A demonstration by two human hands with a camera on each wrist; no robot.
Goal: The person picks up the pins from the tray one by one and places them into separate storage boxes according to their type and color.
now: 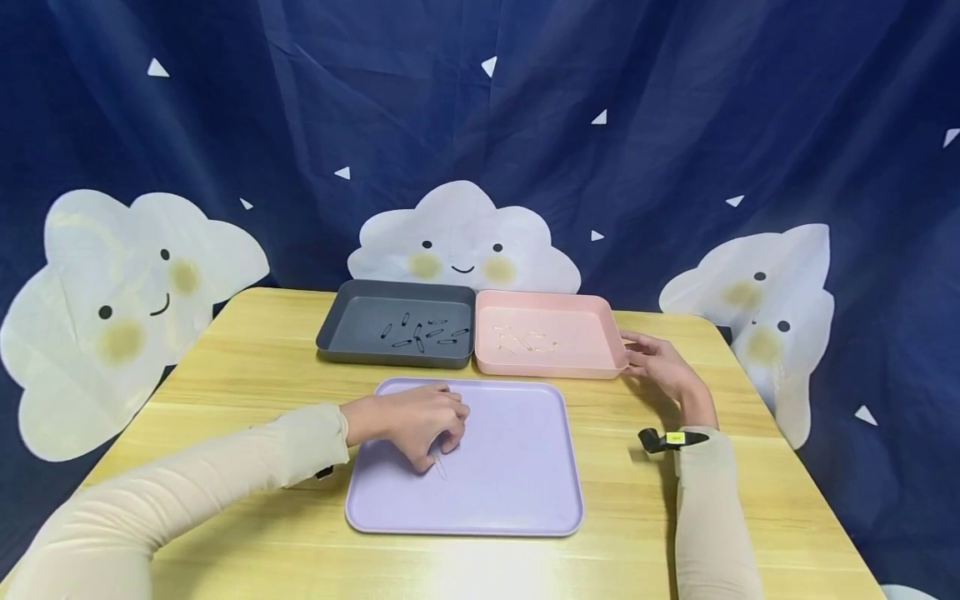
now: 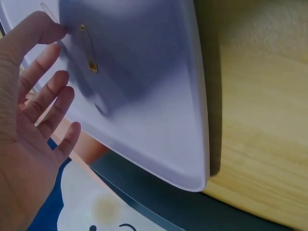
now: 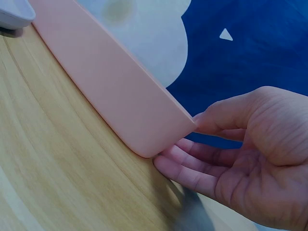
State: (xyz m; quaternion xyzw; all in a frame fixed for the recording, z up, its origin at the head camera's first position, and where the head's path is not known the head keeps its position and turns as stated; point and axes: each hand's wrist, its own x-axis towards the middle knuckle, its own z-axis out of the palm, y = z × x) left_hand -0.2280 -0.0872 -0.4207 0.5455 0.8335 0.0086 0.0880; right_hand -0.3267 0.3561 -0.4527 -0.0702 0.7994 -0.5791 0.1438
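Note:
My left hand (image 1: pixel 426 423) is over the lilac tray (image 1: pixel 525 500), palm down, fingers bent a little, thumb and forefinger apart. A slim silvery safety pin (image 1: pixel 440 468) is at its thumb tip; the left wrist view shows it partly behind the thumb. In that view a gold safety pin (image 2: pixel 89 50) lies on the lilac tray, hidden under the hand in the head view. My right hand (image 1: pixel 666 368) holds the near right corner of the pink tray (image 3: pixel 120 91), thumb at the rim and fingertips at the wall's lower edge.
Left of the pink tray stands a dark grey tray (image 1: pixel 360 346) with several black safety pins (image 1: pixel 418 335). Several gold safety pins (image 1: pixel 527 342) lie in the pink one. Both stand behind the lilac tray on a wooden table (image 1: pixel 247 392), with a cloud-print curtain (image 1: pixel 420 100) behind.

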